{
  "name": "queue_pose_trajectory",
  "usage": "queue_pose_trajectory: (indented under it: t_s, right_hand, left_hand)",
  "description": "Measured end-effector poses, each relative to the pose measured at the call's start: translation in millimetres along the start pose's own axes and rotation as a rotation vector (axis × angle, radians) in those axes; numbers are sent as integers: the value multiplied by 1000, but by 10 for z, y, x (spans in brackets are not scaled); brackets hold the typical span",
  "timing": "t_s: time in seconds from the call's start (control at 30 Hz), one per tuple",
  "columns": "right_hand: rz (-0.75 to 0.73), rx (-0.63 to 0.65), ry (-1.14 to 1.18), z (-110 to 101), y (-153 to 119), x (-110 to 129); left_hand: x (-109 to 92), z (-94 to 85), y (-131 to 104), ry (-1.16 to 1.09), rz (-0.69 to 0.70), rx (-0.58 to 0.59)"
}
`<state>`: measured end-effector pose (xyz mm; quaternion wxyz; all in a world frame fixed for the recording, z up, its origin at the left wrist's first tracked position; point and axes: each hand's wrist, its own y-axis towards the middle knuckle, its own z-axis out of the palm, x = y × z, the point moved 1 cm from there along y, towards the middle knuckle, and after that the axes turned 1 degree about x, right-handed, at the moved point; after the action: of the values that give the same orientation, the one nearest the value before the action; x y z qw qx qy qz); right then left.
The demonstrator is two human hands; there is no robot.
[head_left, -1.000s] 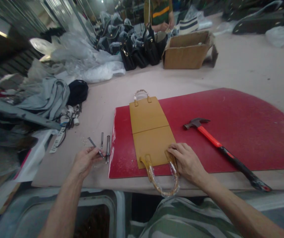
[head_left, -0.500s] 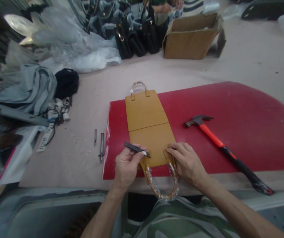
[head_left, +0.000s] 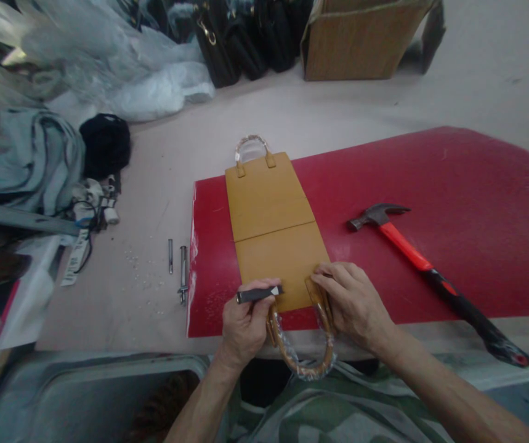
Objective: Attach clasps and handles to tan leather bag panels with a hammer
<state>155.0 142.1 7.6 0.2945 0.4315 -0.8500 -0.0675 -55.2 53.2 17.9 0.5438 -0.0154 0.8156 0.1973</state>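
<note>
A mustard-yellow leather bag panel (head_left: 273,209) lies flat, with a plastic-wrapped handle at each end. My left hand (head_left: 246,320) pinches a slim black pen-like tool (head_left: 255,295) with a pale patch near its tip; its exact kind does not show. The tool's tip is over the panel, close to the left base of the near handle (head_left: 308,373). At that handle's right base, my right hand (head_left: 354,301) has its thumb and fingers closed on the leather tab (head_left: 313,289). The near handle hangs past the table edge toward my body.
A red board (head_left: 412,178) lies under the panel, bearing a claw hammer (head_left: 407,249) at right. Two metal punch-like rods (head_left: 183,274) are left of the board. Behind stand black bags (head_left: 250,46) and a cardboard box (head_left: 356,49); clear plastic (head_left: 130,80) is heaped at back left.
The black tool has swung from a slant to nearly level, and my left hand has turned with it. My right hand keeps its place at the tab. The camera view has tipped downward.
</note>
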Motion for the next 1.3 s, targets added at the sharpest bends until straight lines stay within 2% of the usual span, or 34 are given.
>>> queue_pose_trajectory:
  t_s: [0.57, 0.83, 0.97, 1.3]
  right_hand:
    - [24, -5, 11, -24, 17, 16]
    - [38, 23, 12, -6, -8, 4]
    - [38, 20, 15, -7, -7, 4]
    - [52, 29, 27, 5, -32, -1]
  left_hand:
    - [-26, 35, 29, 134, 72, 34]
    - [18, 60, -50, 124, 69, 17]
    - [-7, 81, -20, 112, 61, -7]
    - [-47, 162, 31, 146, 51, 24]
